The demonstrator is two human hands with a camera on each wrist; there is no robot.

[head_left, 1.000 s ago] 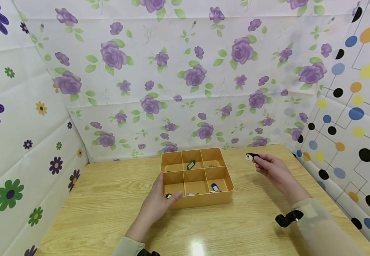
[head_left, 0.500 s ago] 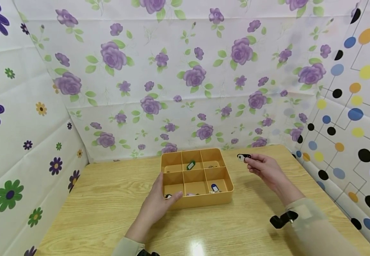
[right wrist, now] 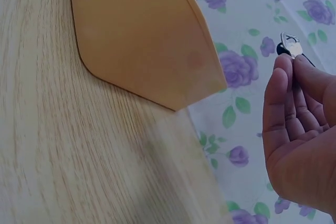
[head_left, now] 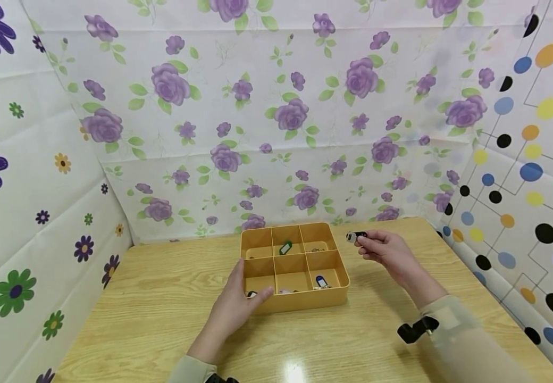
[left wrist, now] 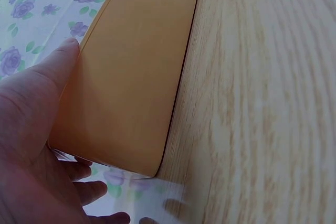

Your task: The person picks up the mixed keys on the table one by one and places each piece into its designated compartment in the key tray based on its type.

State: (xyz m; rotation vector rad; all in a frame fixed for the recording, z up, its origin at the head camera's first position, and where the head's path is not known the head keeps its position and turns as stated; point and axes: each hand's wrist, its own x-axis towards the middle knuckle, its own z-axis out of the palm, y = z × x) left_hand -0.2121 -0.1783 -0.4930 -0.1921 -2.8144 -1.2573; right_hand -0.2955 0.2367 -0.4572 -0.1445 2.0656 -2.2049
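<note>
A yellow six-compartment organizer box (head_left: 300, 300) stands on the wooden table. My left hand (head_left: 233, 303) rests at its front left corner, thumb on the front rim and relaxed fingers along the left side. Off the box's right side, my right hand (head_left: 391, 256) pinches a black key tag (head_left: 359, 235) between thumb and fingertips, above the table. Its metal ring (right wrist: 289, 39) points up in the right wrist view. A green key tag (head_left: 285, 247) lies in the back middle compartment, a blue key tag (head_left: 321, 281) in the front right one. The front wall partly hides another dark tag (head_left: 251, 293) at front left.
Small metallic pieces (head_left: 316, 249) lie in the back right compartment. The wooden table (head_left: 161, 308) extends on both sides of the box. Floral cloth (head_left: 257, 106) hangs close behind it, and a dotted cloth (head_left: 544, 229) borders the right side.
My right hand has moved left toward the box with the black key tag, which has turned a little. The left hand and the box have stayed in place.
</note>
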